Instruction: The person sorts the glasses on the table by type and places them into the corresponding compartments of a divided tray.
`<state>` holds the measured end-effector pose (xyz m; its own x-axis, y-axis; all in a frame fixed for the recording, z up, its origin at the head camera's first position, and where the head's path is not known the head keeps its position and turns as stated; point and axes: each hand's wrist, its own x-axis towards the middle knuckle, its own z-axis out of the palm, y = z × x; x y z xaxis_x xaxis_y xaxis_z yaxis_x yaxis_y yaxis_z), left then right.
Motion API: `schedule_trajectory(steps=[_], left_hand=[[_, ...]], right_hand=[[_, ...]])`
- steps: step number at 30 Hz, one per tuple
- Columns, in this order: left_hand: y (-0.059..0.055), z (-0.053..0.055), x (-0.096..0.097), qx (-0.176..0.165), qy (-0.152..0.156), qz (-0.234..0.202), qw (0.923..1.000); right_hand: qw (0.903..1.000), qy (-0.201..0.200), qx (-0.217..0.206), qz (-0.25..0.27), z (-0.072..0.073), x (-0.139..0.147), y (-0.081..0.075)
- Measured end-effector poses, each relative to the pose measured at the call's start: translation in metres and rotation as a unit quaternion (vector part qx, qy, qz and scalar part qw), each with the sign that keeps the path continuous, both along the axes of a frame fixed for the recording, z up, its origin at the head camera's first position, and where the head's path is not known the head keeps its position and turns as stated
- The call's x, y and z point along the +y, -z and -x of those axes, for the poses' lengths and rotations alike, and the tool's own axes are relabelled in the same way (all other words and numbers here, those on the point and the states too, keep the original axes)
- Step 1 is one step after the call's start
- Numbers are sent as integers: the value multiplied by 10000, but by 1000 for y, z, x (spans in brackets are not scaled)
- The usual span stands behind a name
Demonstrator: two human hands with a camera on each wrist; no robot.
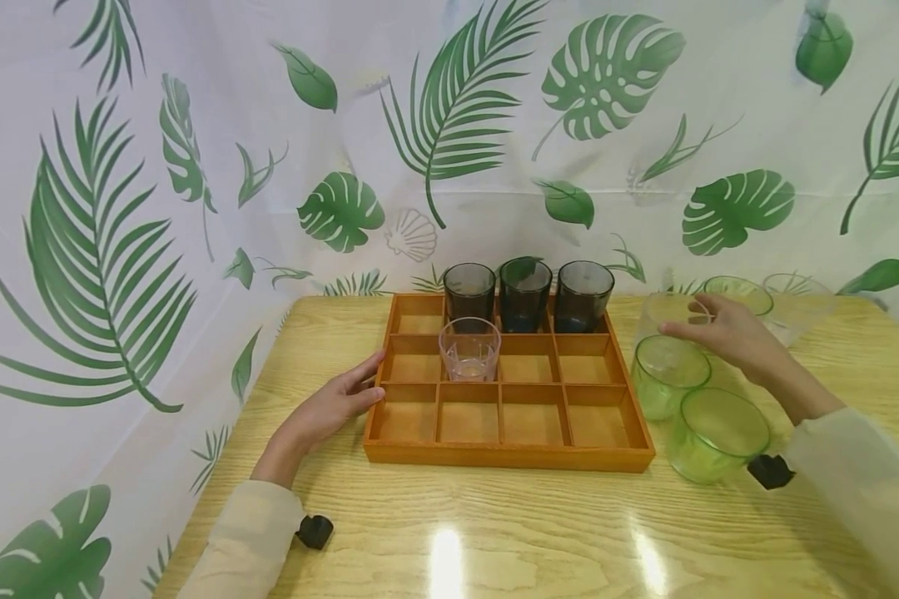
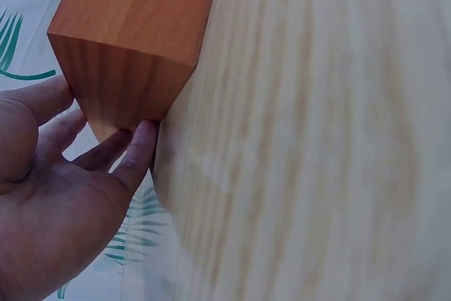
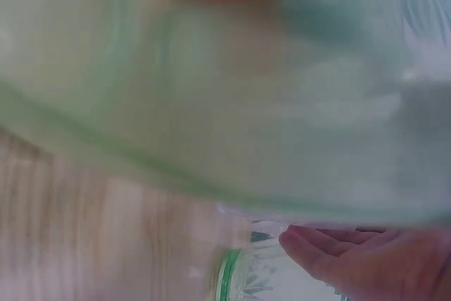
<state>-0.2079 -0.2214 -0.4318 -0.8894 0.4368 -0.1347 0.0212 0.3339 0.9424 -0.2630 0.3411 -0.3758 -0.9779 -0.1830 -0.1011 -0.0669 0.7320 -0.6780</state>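
While resting the left hand (image 1: pixel 337 408) against the left wall of the wooden tray (image 1: pixel 509 456), with fingers loosely extended and clamped on nothing, reaching with the right hand (image 1: pixel 737 333) to the rim of a clear glass (image 1: pixel 649 316) standing right of the tray; cannot tell whether pinching or only touching it. Showing three dark glasses (image 1: pixel 524 299) in the tray's back row, from second to fourth compartment, and a clear tumbler (image 1: pixel 469 358) in the middle row's second. Showing two green glasses (image 1: pixel 719 437) just nearer than the clear glass.
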Motion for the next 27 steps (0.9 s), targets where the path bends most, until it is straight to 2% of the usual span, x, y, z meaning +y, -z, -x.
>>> schedule_trajectory(steps=[8, 15, 27], left_hand=[[0, 0, 1, -50, -17, -60, 10000], [1, 0, 1, -38, -38, -66, 10000], [1, 0, 2, -35, -25, -42, 10000]], right_hand=[[9998, 126, -125, -100, 7, -4, -3], [9994, 117, -152, -288, 10, -5, -8], [9991, 156, -248, -292, 12, -6, -9]])
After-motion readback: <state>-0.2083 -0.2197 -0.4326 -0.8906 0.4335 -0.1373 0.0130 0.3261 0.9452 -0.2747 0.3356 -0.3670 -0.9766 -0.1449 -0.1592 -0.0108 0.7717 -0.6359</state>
